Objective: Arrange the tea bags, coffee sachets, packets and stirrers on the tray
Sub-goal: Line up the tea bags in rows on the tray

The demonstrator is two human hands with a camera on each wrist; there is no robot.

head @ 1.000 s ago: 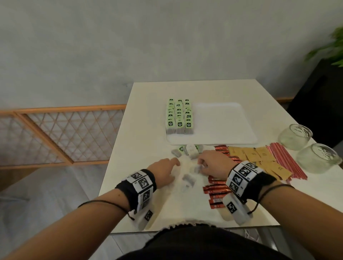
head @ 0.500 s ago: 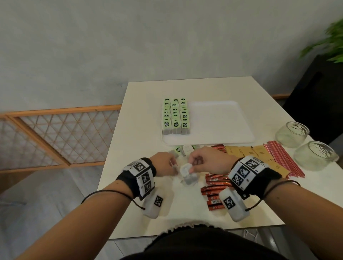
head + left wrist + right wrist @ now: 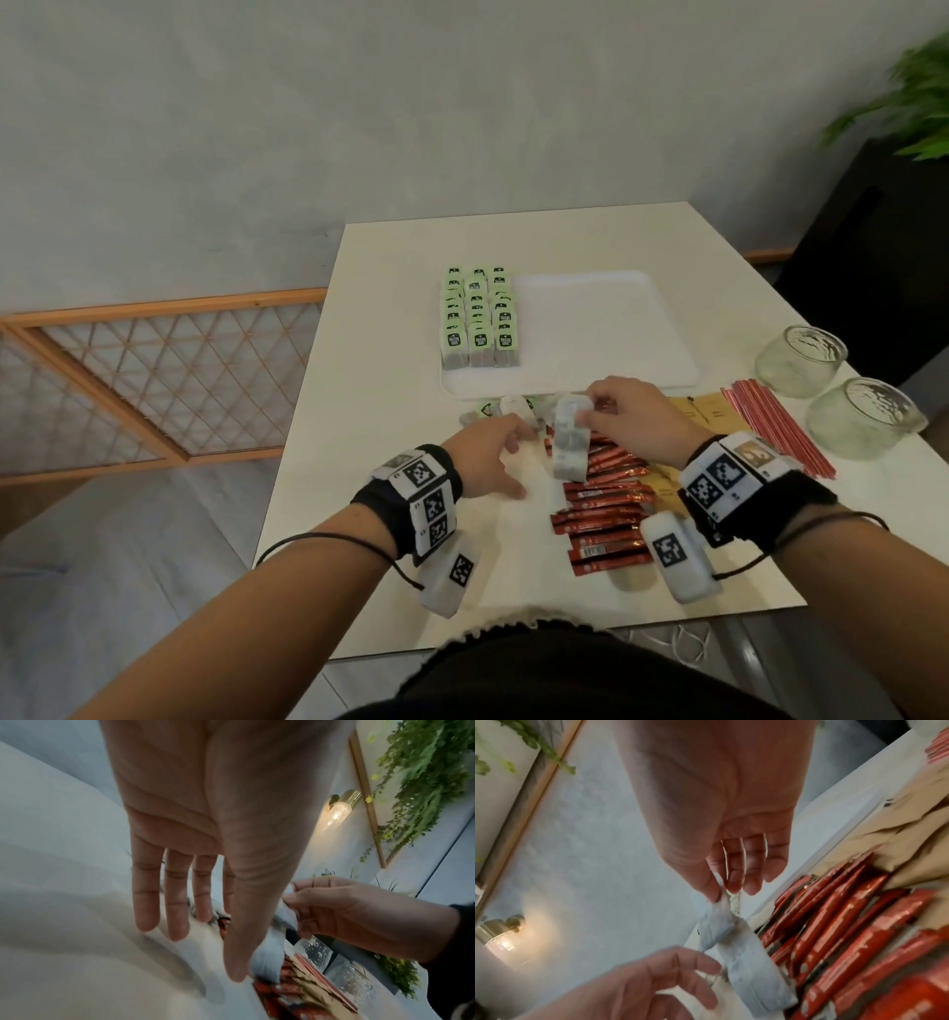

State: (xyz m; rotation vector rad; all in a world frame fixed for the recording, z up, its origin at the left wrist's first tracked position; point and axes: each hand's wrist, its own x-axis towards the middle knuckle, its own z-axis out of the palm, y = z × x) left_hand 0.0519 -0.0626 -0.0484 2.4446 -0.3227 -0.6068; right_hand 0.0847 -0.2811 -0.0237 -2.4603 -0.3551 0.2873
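The left hand (image 3: 490,455) hovers over the desk (image 3: 359,462) near its front edge, fingers (image 3: 174,902) spread and straight. The right hand (image 3: 637,419) pinches a strip of tea bags (image 3: 570,442) above the red coffee sachets (image 3: 606,519), just before the tray (image 3: 590,329).

Both forearms reach out over the table, each wrist wrapped in a black band with marker tags. The left hand (image 3: 493,452) is loose and flat — fingers (image 3: 177,902) straight, slightly spread, holding nothing. The right hand (image 3: 637,416) is raised a bit higher, thumb and fingertips (image 3: 734,882) pinched together — the other fingers hang relaxed.
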